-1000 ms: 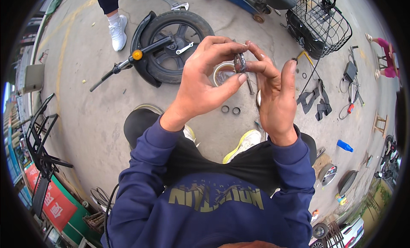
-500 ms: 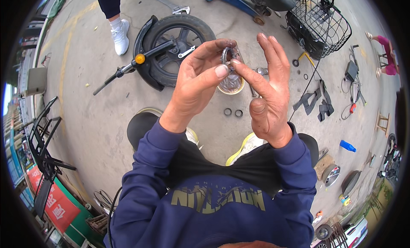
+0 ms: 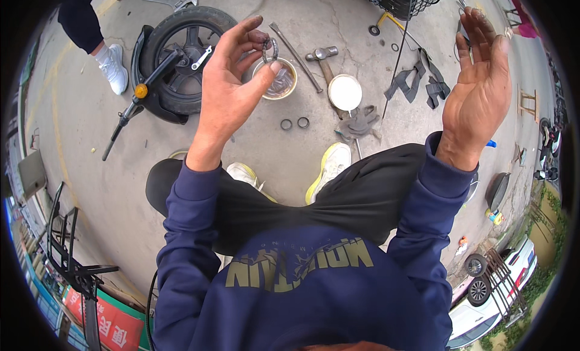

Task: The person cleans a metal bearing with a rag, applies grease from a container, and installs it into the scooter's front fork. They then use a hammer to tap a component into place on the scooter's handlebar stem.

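A small dark ball-bearing ring is pinched upright between the thumb and fingers of my left hand. That hand hangs over the left side of a round tub with translucent, shiny contents. Away to the right, my right hand is raised with its palm showing, fingers extended and smudged dark, holding nothing. On the ground below the tub lie two small dark rings, one on the left and one on the right.
A scooter wheel with fork and orange reflector lies at left, beside another person's white shoe. Right of the tub are a metal bar, hammer, white round lid and grey gloves. Black straps lie farther right.
My right hand has left the bearing ring and swung out to the right, its fingers now extended. The left hand still holds the ring. The view has shifted, uncovering the hammer, lid and gloves.
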The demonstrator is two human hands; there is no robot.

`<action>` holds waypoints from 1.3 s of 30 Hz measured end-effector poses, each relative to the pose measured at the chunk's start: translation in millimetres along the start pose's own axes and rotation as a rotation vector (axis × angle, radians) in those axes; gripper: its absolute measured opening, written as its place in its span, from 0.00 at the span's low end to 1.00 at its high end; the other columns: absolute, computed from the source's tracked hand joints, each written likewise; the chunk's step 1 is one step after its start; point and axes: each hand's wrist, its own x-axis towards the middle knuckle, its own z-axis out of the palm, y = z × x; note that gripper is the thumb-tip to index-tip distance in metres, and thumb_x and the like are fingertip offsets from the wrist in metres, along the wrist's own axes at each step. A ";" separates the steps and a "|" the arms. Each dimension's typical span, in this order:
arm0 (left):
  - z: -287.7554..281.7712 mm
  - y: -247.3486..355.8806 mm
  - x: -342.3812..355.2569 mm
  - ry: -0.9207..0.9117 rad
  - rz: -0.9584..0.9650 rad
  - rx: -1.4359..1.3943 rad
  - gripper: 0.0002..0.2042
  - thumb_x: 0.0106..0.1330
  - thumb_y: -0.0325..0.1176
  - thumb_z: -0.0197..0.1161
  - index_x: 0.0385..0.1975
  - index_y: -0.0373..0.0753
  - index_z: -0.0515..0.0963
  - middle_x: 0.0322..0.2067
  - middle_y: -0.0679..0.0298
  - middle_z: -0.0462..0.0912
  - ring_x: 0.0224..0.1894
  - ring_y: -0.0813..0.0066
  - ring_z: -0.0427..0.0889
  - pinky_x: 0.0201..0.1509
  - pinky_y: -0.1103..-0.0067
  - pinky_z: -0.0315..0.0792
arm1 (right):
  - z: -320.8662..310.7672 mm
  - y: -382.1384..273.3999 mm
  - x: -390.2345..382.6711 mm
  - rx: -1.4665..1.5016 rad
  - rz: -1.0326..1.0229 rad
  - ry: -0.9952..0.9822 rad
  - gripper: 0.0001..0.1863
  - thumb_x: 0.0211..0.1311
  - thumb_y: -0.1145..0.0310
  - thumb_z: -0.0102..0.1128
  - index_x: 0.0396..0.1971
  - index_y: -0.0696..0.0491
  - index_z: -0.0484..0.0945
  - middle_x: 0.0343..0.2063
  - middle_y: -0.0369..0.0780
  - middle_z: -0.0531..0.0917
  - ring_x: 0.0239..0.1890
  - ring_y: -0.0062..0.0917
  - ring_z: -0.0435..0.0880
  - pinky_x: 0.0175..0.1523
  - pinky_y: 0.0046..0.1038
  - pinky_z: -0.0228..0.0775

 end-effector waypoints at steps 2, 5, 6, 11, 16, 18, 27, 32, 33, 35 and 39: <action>41.2 -23.2 -4.3 -0.144 -0.078 0.108 0.34 0.60 0.23 0.71 0.68 0.36 0.67 0.51 0.60 0.78 0.57 0.69 0.80 0.66 0.70 0.75 | -33.2 -6.0 -2.1 0.024 0.136 0.047 0.24 0.81 0.57 0.42 0.58 0.61 0.77 0.61 0.50 0.79 0.67 0.37 0.75 0.72 0.39 0.62; 112.4 -91.8 -18.4 -0.364 -0.153 0.335 0.35 0.56 0.25 0.74 0.67 0.39 0.68 0.49 0.58 0.81 0.53 0.67 0.82 0.61 0.70 0.78 | -61.1 -4.1 -11.2 -0.044 0.082 0.035 0.23 0.80 0.59 0.45 0.59 0.62 0.76 0.58 0.51 0.81 0.65 0.37 0.77 0.70 0.38 0.66; 136.1 -117.8 -21.8 -0.404 -0.147 0.394 0.35 0.56 0.26 0.74 0.65 0.38 0.69 0.49 0.56 0.81 0.52 0.63 0.83 0.59 0.69 0.78 | -68.5 -2.3 -9.3 -0.100 0.045 0.012 0.22 0.79 0.61 0.47 0.60 0.64 0.74 0.56 0.52 0.82 0.64 0.38 0.79 0.68 0.37 0.68; 206.4 -215.2 -37.5 -0.367 -0.102 0.570 0.30 0.55 0.27 0.74 0.60 0.38 0.72 0.49 0.50 0.80 0.51 0.48 0.82 0.53 0.63 0.78 | -70.6 2.3 -15.4 -0.168 0.119 -0.091 0.23 0.78 0.63 0.49 0.62 0.65 0.71 0.57 0.53 0.80 0.64 0.38 0.79 0.69 0.37 0.67; 230.4 -246.4 -42.5 -0.472 -0.049 0.806 0.29 0.54 0.28 0.73 0.58 0.39 0.72 0.48 0.55 0.77 0.55 0.53 0.79 0.56 0.61 0.77 | -100.5 2.6 -19.8 -0.228 0.136 -0.094 0.25 0.77 0.61 0.49 0.67 0.59 0.68 0.61 0.53 0.78 0.68 0.37 0.74 0.73 0.38 0.60; 232.5 -240.1 -39.7 -0.480 0.040 0.875 0.27 0.54 0.29 0.73 0.56 0.39 0.74 0.46 0.57 0.80 0.54 0.56 0.80 0.56 0.64 0.77 | -105.8 5.4 -17.7 -0.216 0.170 -0.085 0.26 0.77 0.60 0.49 0.67 0.59 0.68 0.61 0.52 0.78 0.68 0.37 0.74 0.73 0.38 0.59; 241.5 -233.9 -45.4 -0.418 0.014 0.847 0.23 0.57 0.32 0.71 0.54 0.39 0.75 0.39 0.58 0.85 0.47 0.55 0.83 0.53 0.63 0.75 | -95.5 -4.9 -17.9 -0.179 0.176 -0.099 0.30 0.74 0.59 0.52 0.68 0.63 0.65 0.59 0.54 0.78 0.66 0.38 0.74 0.70 0.38 0.60; 245.8 -226.5 -43.0 -0.318 -0.061 0.720 0.24 0.58 0.33 0.70 0.55 0.38 0.74 0.42 0.54 0.83 0.47 0.51 0.82 0.54 0.60 0.75 | -97.1 -15.0 -24.0 -0.151 0.175 -0.088 0.28 0.75 0.60 0.49 0.68 0.61 0.64 0.60 0.53 0.77 0.67 0.39 0.73 0.70 0.39 0.59; 240.6 -225.5 -45.4 -0.281 -0.030 0.684 0.25 0.58 0.33 0.70 0.56 0.38 0.74 0.43 0.54 0.83 0.48 0.50 0.82 0.54 0.61 0.75 | -94.4 -16.8 -25.7 -0.141 0.179 -0.087 0.28 0.75 0.61 0.49 0.68 0.61 0.64 0.60 0.53 0.77 0.67 0.39 0.73 0.70 0.39 0.59; 230.4 -210.4 -43.4 -0.258 0.169 0.633 0.26 0.57 0.33 0.71 0.57 0.39 0.74 0.44 0.54 0.82 0.48 0.50 0.81 0.54 0.61 0.75 | -88.3 -24.2 -30.3 -0.119 0.164 -0.093 0.28 0.76 0.61 0.49 0.68 0.61 0.64 0.60 0.53 0.77 0.67 0.39 0.73 0.70 0.39 0.60; 208.6 -175.7 -39.5 -0.289 0.265 0.524 0.27 0.56 0.32 0.73 0.58 0.43 0.75 0.43 0.56 0.82 0.45 0.53 0.81 0.52 0.61 0.74 | -73.0 -29.1 -36.6 -0.110 0.145 -0.171 0.24 0.80 0.62 0.45 0.69 0.59 0.65 0.62 0.52 0.76 0.68 0.37 0.73 0.71 0.37 0.62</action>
